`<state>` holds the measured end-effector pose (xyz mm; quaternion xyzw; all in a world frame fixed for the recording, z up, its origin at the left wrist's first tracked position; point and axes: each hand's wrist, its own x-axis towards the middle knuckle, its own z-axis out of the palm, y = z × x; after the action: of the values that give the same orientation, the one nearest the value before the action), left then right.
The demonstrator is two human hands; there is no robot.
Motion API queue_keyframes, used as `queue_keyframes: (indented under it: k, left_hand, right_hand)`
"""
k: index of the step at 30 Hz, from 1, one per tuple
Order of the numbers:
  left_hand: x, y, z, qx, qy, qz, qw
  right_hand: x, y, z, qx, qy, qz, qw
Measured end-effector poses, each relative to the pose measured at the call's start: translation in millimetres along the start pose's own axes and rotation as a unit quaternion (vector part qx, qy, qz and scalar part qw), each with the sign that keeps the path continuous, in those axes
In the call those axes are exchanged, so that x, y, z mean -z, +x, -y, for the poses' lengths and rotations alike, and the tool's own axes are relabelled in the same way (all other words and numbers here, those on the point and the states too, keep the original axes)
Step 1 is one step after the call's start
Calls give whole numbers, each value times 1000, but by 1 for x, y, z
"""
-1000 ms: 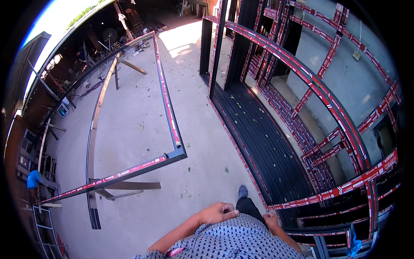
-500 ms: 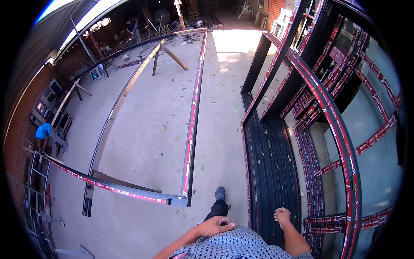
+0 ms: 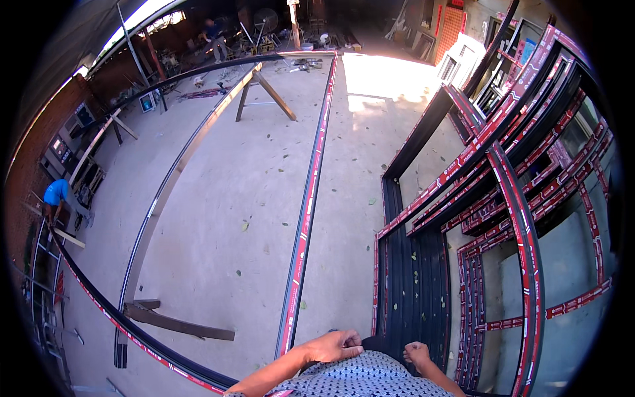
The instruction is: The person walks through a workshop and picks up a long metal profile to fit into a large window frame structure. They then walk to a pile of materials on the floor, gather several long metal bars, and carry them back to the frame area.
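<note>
In front of my waist, my left hand (image 3: 335, 346) is closed, its fingers curled and thumb against them; nothing shows in it. My right hand (image 3: 416, 353) is curled into a loose fist, apart from the left. A large dark metal frame (image 3: 305, 245) with red film strips lies left of me on wooden supports. Its near bar (image 3: 155, 360) runs behind my left forearm, which hides the near corner. By my right hand, long dark metal profiles (image 3: 415, 284) lie side by side with leaves on them.
Upright frames with red film (image 3: 522, 264) crowd the right side, some with glass. A wooden trestle (image 3: 272, 94) stands under the far end. At the far left, a person in blue (image 3: 57, 193) bends by the frame's corner; another person (image 3: 214, 41) is at the back.
My view has moved forward and turned, and the large frame's near corner has passed behind my left arm. My right hand has drawn in toward my body; my shoe has dropped from sight.
</note>
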<state>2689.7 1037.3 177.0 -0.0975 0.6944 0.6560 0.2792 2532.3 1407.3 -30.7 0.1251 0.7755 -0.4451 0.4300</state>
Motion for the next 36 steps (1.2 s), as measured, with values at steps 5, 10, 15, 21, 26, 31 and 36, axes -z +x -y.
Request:
queue_keyframes:
  k: [5,10,15,21,26,31,36]
  left_hand:
    - [72,63,-38,-5,1,-7,1000]
    - [163,144,-69,4,-31,-61,998]
    - [252,209,-148,5,-41,-95,995]
    - [346,284,-198,-18,-59,-112,992]
    - [447,358,-221,-25,-41,-114,992]
    - [584,441,-235,-36,42,-108,993]
    - [719,487,-312,3,143,-84,986]
  right_hand:
    - [0,91,107,8,-23,-29,999]
    - [-25,195,197,52,-116,-18,992]
    - [-22,277,321,46,-112,32,992]
    - [-10,357,494,115,-94,31,988]
    - [-24,459,572,143,-58,28,988]
    - [-43,537,611,28,-145,20,989]
    - [-35,560,723,41,-211,35,976]
